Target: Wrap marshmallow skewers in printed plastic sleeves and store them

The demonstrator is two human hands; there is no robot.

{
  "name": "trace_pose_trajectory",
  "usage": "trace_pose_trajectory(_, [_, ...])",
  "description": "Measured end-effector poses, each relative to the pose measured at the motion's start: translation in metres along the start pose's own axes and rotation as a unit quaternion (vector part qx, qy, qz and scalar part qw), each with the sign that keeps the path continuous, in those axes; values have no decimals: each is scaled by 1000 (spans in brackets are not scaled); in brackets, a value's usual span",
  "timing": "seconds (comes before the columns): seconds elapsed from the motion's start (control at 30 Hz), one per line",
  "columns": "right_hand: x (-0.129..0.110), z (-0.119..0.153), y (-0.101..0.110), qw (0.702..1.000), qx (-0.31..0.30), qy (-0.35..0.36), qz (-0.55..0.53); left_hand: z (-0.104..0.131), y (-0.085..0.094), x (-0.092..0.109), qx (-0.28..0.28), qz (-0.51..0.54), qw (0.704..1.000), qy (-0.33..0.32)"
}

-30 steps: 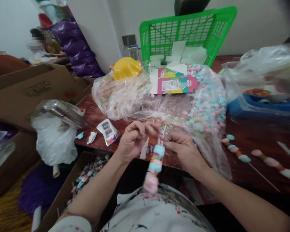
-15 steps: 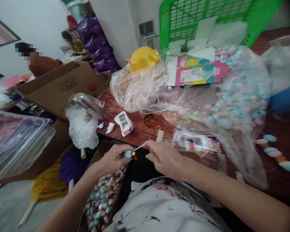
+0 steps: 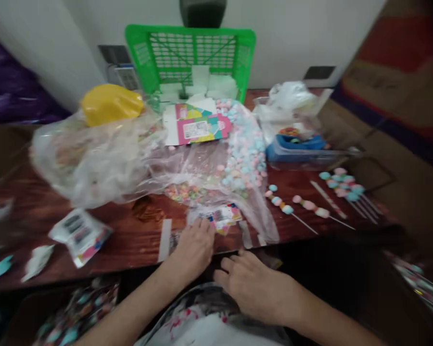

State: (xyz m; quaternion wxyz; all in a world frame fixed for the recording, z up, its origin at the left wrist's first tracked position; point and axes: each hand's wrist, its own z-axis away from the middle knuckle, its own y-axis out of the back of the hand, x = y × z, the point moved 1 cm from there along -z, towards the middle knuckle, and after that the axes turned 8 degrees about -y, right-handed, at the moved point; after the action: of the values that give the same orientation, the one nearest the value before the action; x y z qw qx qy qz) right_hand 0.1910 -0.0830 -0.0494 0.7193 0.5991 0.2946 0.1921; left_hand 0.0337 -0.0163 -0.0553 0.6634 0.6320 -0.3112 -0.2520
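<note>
My left hand [image 3: 197, 245] reaches over the table's front edge. Its fingers lie on a small stack of printed plastic packets [image 3: 222, 216], partly covering them. Close beside it on the right, my right hand [image 3: 254, 283] is at the table edge, its fingers curled in. What it holds is hidden, though a clear, slightly yellow bit of plastic [image 3: 276, 263] shows just beyond its knuckles. Motion blurs both hands. To the right lie two marshmallow skewers [image 3: 281, 203] [image 3: 312, 207] in pink, blue and orange.
A large clear bag of pastel marshmallows [image 3: 247, 144] carries a printed card box [image 3: 198, 129]. Behind stands a green basket [image 3: 250, 57]. At right are a bundle of skewers [image 3: 342, 185] and a plastic tub [image 3: 303, 156]. A white packet [image 3: 79, 235] lies left; a box of wrapped candy [image 3: 77, 312] sits below.
My view has swung right. My hands have left the spot above the candy box for the table's edge; the white stick and blue piece between them no longer show.
</note>
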Motion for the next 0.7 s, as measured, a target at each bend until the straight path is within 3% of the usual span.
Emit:
trace_pose_trajectory(0.07, [20,24,8,994,22,-88,-62,-13,-9,0,-23,-41,999,8])
trace_pose_trajectory(0.17, [64,72,19,957,122,-216,-152,-9,-25,-16,15,-64,998,10])
trace_pose_trajectory(0.23, [102,107,22,905,247,-305,-166,-1,-34,-28,70,-62,995,-15])
trace_pose_trajectory(0.3, [143,139,22,837,325,-426,-111,7,-39,-37,134,-63,988,-36])
trace_pose_trajectory(0.37, [184,163,20,752,310,-582,-3,12,-41,-41,182,-64,980,-49])
trace_pose_trajectory(0.4, [202,171,19,722,308,-619,21,13,-41,-43,198,-65,977,-52])
trace_pose_trajectory(0.47, [235,180,16,690,292,-661,43,13,-39,-43,219,-69,971,-57])
trace_pose_trajectory(0.57, [272,185,13,675,251,-692,47,14,-37,-41,239,-86,965,-59])
trace_pose_trajectory(0.7, [304,186,6,686,196,-699,41,17,-39,-37,228,-102,967,-50])
